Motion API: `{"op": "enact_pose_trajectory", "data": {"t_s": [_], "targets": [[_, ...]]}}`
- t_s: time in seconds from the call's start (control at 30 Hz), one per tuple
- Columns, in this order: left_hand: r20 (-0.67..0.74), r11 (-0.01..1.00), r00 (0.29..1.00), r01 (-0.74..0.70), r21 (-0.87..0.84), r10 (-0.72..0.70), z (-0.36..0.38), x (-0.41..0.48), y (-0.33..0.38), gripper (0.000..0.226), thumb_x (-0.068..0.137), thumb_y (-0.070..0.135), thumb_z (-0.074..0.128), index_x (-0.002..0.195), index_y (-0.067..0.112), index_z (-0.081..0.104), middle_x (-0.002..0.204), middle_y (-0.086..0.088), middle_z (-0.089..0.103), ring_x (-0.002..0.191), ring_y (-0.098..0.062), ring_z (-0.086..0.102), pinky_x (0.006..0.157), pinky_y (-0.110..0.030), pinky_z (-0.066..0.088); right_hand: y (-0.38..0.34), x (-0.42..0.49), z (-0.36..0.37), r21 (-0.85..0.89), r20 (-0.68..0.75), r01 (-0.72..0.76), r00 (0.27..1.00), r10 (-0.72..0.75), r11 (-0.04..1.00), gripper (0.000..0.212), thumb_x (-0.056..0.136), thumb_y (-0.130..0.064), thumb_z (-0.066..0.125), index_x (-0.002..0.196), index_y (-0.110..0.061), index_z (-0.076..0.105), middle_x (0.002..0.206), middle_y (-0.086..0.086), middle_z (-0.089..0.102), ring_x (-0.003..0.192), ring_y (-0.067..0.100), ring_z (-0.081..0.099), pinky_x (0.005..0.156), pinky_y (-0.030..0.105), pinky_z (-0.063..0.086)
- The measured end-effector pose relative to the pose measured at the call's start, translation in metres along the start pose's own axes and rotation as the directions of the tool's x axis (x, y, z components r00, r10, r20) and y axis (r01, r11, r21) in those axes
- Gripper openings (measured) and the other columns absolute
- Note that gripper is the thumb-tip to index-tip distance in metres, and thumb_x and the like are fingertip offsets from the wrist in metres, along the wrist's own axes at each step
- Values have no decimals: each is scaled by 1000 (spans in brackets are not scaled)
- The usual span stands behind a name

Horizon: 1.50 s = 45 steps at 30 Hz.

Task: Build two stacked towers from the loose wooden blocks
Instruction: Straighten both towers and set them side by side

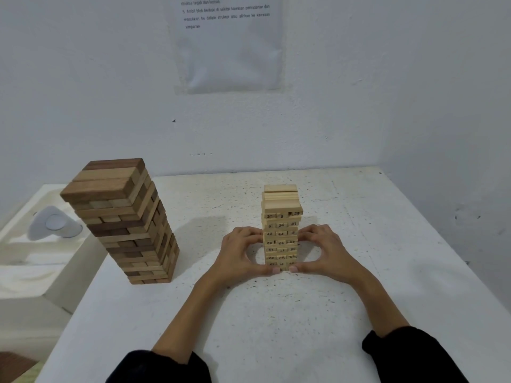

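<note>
Black sleeves [166, 366] sit at 7 and 5 o'clock, with bare forearms reaching in over the white speckled table [276, 327]. Left hand [240, 252] and right hand [322, 251] are just below frame centre, cupping the pale tower [280, 217] from its 9 and 3 o'clock sides. On both hands the fingers curl round the tower's sides about mid-height. The thumbs [276, 270] press on the front face at the base, tips nearly meeting. The grip is narrow, with the tower held between the palms.

The pale tower stands upright on the table, slightly right of centre. It is made of light wood blocks with printed numbers on the ends, and a few ends sit slightly uneven.

The dark tower [124, 217] is at 9 o'clock from the pale one, well apart. It is bigger, built of mixed brown blocks, and stands free near the table's left edge, untouched.

Past that edge is a lower white ledge [27, 261] holding a white rounded object [55, 222], kind unclear. A white wall [387, 92] is behind. At 12 o'clock a plastic-covered printed sheet [229, 42] is stuck on it.
</note>
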<state>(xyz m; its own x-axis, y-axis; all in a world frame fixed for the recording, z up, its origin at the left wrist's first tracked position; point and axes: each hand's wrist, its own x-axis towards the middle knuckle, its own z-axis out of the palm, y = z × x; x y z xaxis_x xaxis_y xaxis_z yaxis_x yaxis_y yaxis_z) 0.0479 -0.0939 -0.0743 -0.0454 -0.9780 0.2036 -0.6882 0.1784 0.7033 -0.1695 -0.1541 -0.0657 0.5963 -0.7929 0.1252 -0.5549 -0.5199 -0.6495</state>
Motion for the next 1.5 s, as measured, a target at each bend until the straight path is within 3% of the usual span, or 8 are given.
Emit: {"op": "enact_pose_trajectory", "data": {"t_s": [0.2, 0.47, 0.77, 0.97, 1.07, 1.17, 1.27, 1.5], "targets": [[45, 1000, 999, 0, 8, 0, -2, 0, 1, 62, 46, 75, 67, 103, 54, 56, 117, 29, 53, 115, 8, 35, 102, -30, 22, 0, -1, -1, 0, -5, 0, 1000, 0, 1000, 62, 47, -79, 57, 101, -50, 49, 107, -34, 41, 102, -14, 30, 97, 26, 24], [62, 1000, 998, -7, -14, 8, -5, 0, 1, 76, 47, 70, 71, 115, 35, 63, 118, 27, 52, 116, 2, 40, 105, -40, 30, 0, -1, -2, 5, 29, 1, 1000, -1, 1000, 62, 46, -78, 58, 101, -57, 43, 109, -34, 38, 107, -5, 29, 100, 26, 23], [44, 1000, 999, 8, 5, -8, -4, -1, 2, 74, 48, 70, 68, 113, 35, 65, 117, 27, 52, 115, 0, 41, 105, -41, 30, 0, -1, -2, -2, 24, 0, 1000, 1, 1000, 58, 46, -78, 57, 98, -57, 43, 108, -36, 37, 105, -4, 30, 98, 28, 25], [74, 999, 997, 4, 40, -7, -4, 0, 1, 79, 48, 73, 69, 119, 40, 58, 121, 22, 53, 117, -5, 41, 104, -37, 30, 3, 0, 0, -3, 17, -4, 1000, 4, 1000, 70, 46, -79, 58, 109, -49, 49, 111, -27, 43, 106, -3, 31, 99, 28, 26], [142, 997, 989, 55, -54, -47, -10, -1, 0, 74, 50, 58, 83, 118, 41, 59, 123, 21, 51, 117, 1, 40, 100, -26, 31, 2, -1, -2, 54, 25, -23, 999, 21, 998, 63, 46, -73, 68, 103, -55, 45, 111, -32, 41, 104, -10, 30, 100, 27, 27], [155, 985, 986, 88, -152, -64, -16, -2, -1, 65, 55, 34, 91, 115, 34, 64, 123, 15, 53, 115, 8, 41, 94, -15, 32, 2, -2, -5, 97, 42, -34, 999, 30, 995, 60, 50, -62, 77, 100, -57, 46, 114, -30, 42, 110, -3, 32, 103, 32, 28], [137, 982, 989, 78, -170, -55, -16, -3, 3, 59, 57, 24, 91, 107, 38, 64, 121, 12, 55, 111, 13, 43, 90, -2, 31, 1, -2, -7, 113, 51, -39, 998, 33, 993, 55, 51, -58, 77, 97, -57, 47, 114, -30, 42, 112, 1, 33, 105, 35, 28], [84, 970, 993, 95, -225, -78, -15, -6, 9, 58, 55, 20, 91, 98, 43, 59, 117, 14, 53, 114, 3, 47, 90, -7, 37, 5, -1, -3, 130, 26, -38, 999, 35, 991, 54, 48, -61, 77, 95, -56, 51, 113, -30, 45, 111, -12, 31, 105, 36, 29]]}}
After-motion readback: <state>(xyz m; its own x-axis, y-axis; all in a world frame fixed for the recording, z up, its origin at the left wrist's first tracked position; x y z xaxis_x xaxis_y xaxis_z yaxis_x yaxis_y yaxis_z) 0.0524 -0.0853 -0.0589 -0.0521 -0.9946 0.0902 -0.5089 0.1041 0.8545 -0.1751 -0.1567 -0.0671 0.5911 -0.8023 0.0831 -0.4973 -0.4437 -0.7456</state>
